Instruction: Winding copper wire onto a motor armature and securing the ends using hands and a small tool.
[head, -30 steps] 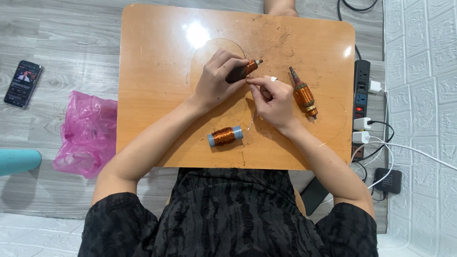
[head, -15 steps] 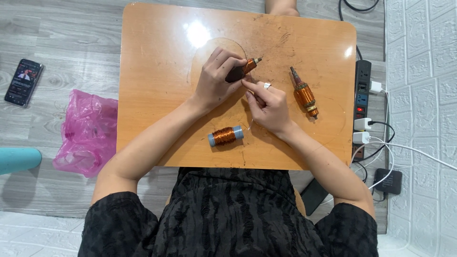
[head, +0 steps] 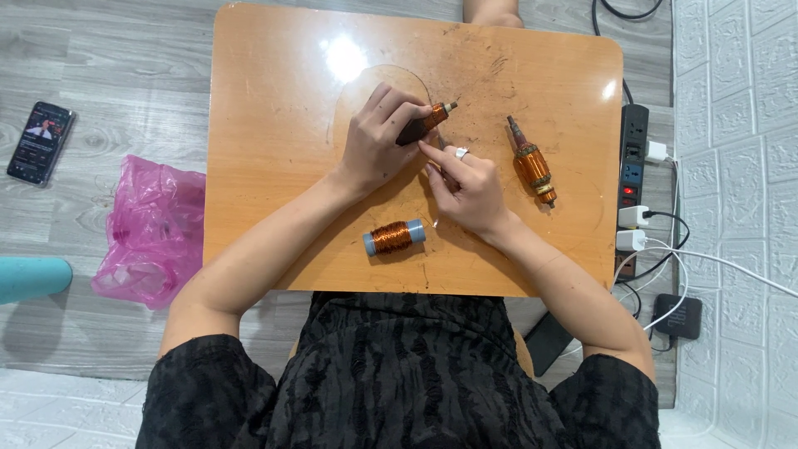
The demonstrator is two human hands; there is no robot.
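The left hand (head: 374, 145) is closed around a small motor armature (head: 424, 122), its copper-wound body and metal shaft tip poking out to the right of the fingers, over the middle of the wooden table (head: 274, 166). The right hand (head: 470, 187) sits just right of it and nearer, index finger stretched up to touch the armature's underside, the other fingers curled loosely; whether this grip pinches a wire is too fine to tell. A ring shows on one finger.

A spool of copper wire (head: 392, 238) with blue-grey ends lies on its side near the table's near edge, just below both hands. A second armature (head: 530, 163) lies apart to the right.

On the floor: a pink plastic bag (head: 150, 229) and a phone (head: 39, 141) to the left, a power strip (head: 633, 179) with white plugs to the right.
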